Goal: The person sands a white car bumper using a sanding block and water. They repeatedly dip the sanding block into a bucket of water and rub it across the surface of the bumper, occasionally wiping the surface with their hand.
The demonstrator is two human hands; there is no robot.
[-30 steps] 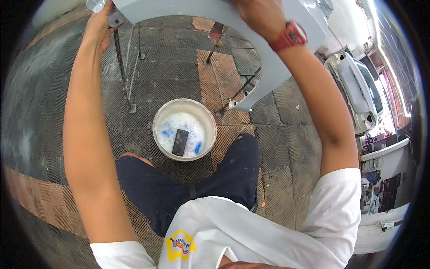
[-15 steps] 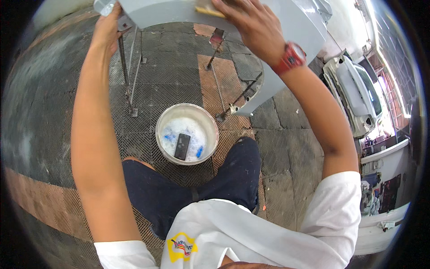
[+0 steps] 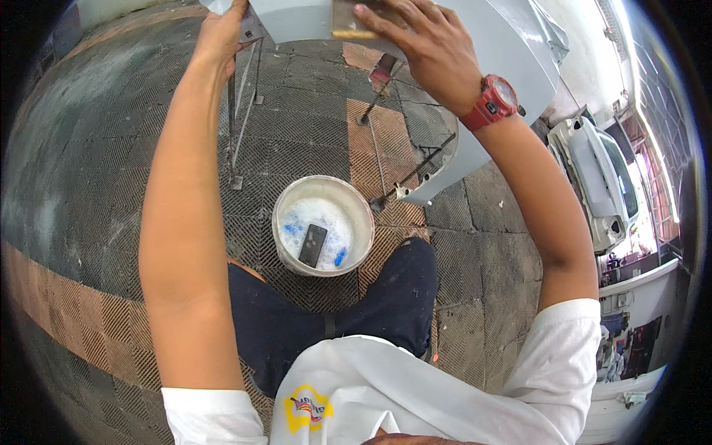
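Note:
A grey car fender (image 3: 300,21) lies raised on a thin metal stand across the far side. My left hand (image 3: 220,41) is closed round the fender's left end; part of the fingers is cut off by the picture's upper edge. My right hand (image 3: 437,55), with a red watch on its wrist, lies over a flat brownish sanding block (image 3: 357,22) with a yellow lower edge. The fingers press it against the fender's surface. Below stands a whitish bucket (image 3: 363,222) of foamy water, with a dark rectangular block (image 3: 313,245) and small blue pieces in it.
Thin dark legs of the metal stand (image 3: 236,141) reach the ridged tile floor (image 3: 297,126). The bucket stands just in front of my knees. A pale car body part (image 3: 593,178) stands at the right, near a white ledge (image 3: 641,278).
The whole view has shifted, so the fender, bucket and both arms appear farther right. My right hand stays on the sanding block, and the left still grips the fender's end.

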